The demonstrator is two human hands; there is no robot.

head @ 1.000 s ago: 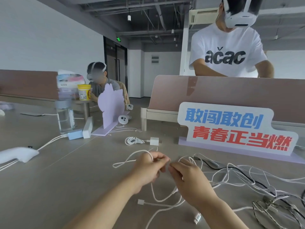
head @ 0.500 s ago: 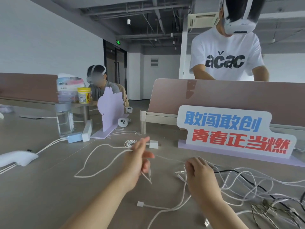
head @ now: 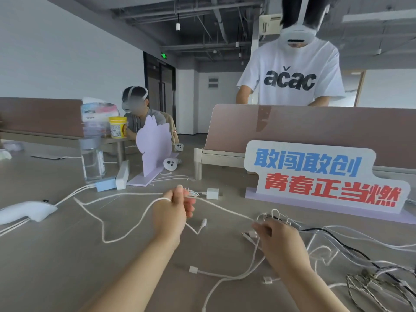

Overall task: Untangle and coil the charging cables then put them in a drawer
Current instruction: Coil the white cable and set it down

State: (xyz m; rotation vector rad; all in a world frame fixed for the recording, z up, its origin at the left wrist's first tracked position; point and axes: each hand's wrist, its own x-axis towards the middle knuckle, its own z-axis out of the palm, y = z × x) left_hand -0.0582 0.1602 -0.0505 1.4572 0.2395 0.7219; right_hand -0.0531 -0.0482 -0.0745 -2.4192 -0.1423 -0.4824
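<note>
White charging cable, taut above the table, long axis running from closed left hand rightward to right hand, closed on it beside the tangled pile.

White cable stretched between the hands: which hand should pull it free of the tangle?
Left, probably. The left hand already pinches the white cable over bare table; the right hand sits at the tangle, better for pinning it.
</note>
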